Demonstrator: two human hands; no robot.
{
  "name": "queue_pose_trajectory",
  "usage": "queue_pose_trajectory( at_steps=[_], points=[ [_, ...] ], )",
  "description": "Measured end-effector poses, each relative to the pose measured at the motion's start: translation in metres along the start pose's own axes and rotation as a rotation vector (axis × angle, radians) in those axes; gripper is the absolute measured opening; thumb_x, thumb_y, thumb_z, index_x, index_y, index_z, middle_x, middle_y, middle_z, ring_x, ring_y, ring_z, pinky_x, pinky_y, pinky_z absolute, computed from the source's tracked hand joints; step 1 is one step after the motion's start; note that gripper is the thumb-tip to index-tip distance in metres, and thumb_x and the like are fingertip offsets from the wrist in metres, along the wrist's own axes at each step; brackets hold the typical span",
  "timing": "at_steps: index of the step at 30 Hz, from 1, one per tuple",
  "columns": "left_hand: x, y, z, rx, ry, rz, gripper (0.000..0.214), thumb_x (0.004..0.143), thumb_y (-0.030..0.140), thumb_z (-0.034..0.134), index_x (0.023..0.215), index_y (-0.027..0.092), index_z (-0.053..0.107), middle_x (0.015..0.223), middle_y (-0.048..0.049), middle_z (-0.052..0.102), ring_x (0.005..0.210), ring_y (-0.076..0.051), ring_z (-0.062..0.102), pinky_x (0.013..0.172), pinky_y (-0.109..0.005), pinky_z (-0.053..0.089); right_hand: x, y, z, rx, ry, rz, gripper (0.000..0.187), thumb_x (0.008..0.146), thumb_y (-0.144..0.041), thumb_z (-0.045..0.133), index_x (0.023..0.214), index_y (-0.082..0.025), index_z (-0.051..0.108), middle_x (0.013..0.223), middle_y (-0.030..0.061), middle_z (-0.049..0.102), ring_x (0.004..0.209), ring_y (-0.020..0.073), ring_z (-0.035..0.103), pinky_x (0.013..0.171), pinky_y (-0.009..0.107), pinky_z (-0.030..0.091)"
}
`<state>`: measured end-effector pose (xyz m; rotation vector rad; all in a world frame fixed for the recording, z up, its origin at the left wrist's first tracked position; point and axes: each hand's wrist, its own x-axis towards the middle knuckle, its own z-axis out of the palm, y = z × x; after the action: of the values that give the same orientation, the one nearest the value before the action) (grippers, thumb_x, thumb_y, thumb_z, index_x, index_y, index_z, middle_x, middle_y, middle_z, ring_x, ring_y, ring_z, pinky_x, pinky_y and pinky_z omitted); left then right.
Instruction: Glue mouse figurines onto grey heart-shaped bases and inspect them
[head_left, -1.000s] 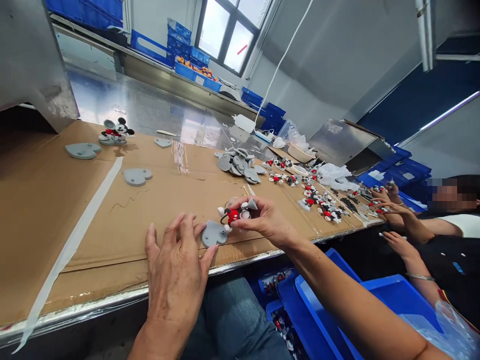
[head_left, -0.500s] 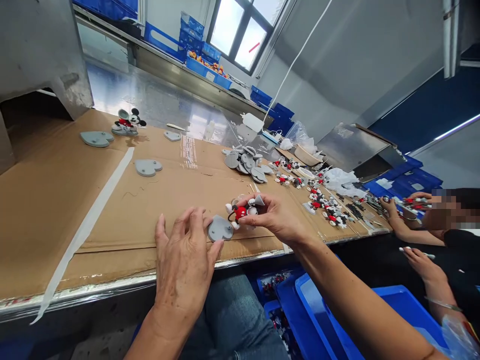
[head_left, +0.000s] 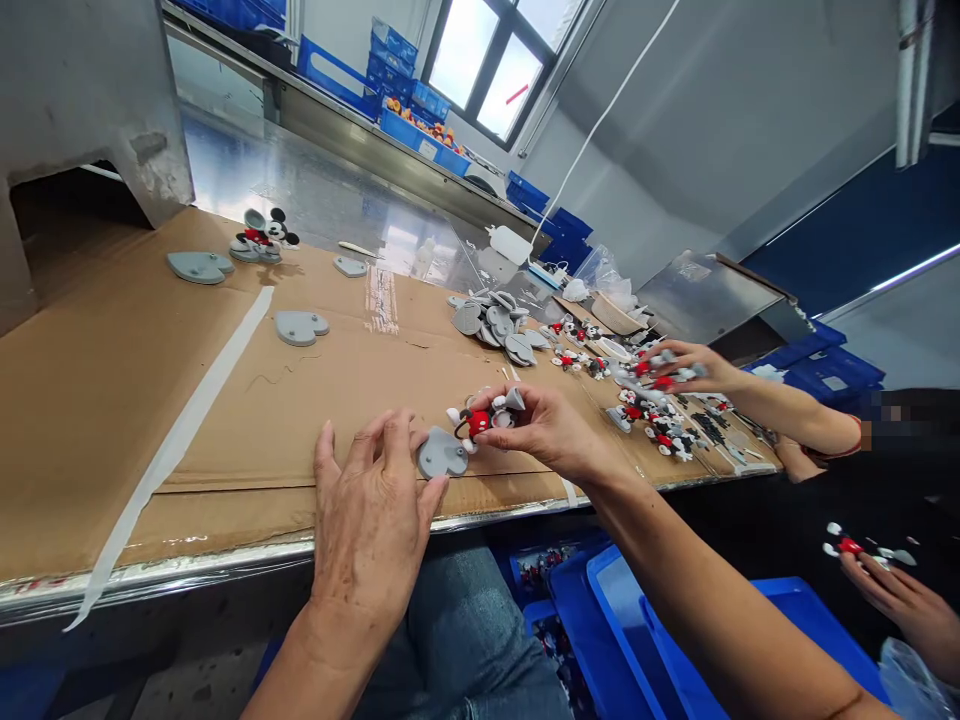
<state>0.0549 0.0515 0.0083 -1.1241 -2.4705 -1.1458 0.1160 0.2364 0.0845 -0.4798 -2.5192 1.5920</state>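
My left hand [head_left: 371, 515] lies over the table's near edge, and its fingertips touch a grey heart-shaped base [head_left: 440, 455]. My right hand [head_left: 544, 430] pinches a small red, black and white mouse figure [head_left: 480, 418], which it holds just above the base's right side. Both rest on a cardboard sheet [head_left: 225, 400] that covers the table.
More grey heart bases [head_left: 300, 327] lie on the cardboard, with a pile of them [head_left: 495, 325] further back. A finished figure on a base [head_left: 262, 238] stands far left. Several loose figures [head_left: 645, 405] lie right, where a co-worker's hand [head_left: 694, 368] reaches. Blue bins [head_left: 660, 640] sit below.
My hands have hardly moved on the base and figure. The co-worker's hand has reached out over the loose figures, and their other hand now holds a figure low at the right.
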Motion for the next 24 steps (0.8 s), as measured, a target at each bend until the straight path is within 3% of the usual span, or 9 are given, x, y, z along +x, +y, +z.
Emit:
queue_pose_trajectory(
  at_steps=[7,12,18,24],
  points=[
    [-0.0006,-0.0054,0.0026,0.003,0.000,0.048,0.058,0.084,0.023,0.073,0.130,0.015,0.037,0.119,-0.0073,0.068,0.121,-0.031,0.054,0.113,-0.060,0.018,0.0021,0.0011,-0.0002,-0.087,-0.039,-0.052,0.026,0.068,-0.029,0.080,0.087,-0.016,0.067,0.078,0.0016,0.068,0.068,0.0132,0.059,0.066,0.026,0.047],
    [-0.0004,-0.0012,0.0016,0.009,-0.002,-0.002,0.059,0.082,0.020,0.075,0.128,0.015,0.039,0.122,-0.0094,0.066,0.123,-0.029,0.053,0.114,-0.060,0.017,0.0024,0.0008,0.0026,-0.121,-0.070,-0.073,0.026,0.068,-0.031,0.078,0.085,-0.016,0.065,0.078,0.0026,0.067,0.070,0.0153,0.059,0.067,0.028,0.047],
    [-0.0006,-0.0028,0.0025,0.012,-0.009,0.005,0.060,0.083,0.022,0.075,0.130,0.015,0.038,0.124,-0.0107,0.065,0.123,-0.029,0.053,0.115,-0.059,0.016,0.0012,0.0036,0.0036,-0.211,-0.058,-0.119,0.021,0.071,-0.028,0.075,0.086,-0.015,0.066,0.074,0.0001,0.063,0.064,0.0116,0.052,0.060,0.024,0.041],
    [-0.0011,-0.0026,0.0018,0.008,0.021,0.014,0.063,0.080,0.020,0.078,0.129,0.014,0.038,0.121,-0.0097,0.067,0.121,-0.030,0.054,0.115,-0.059,0.018,0.0004,0.0067,0.0062,-0.395,-0.034,-0.226,0.016,0.076,-0.020,0.074,0.090,-0.017,0.068,0.076,-0.0016,0.062,0.067,0.0114,0.053,0.063,0.023,0.040]
  ],
)
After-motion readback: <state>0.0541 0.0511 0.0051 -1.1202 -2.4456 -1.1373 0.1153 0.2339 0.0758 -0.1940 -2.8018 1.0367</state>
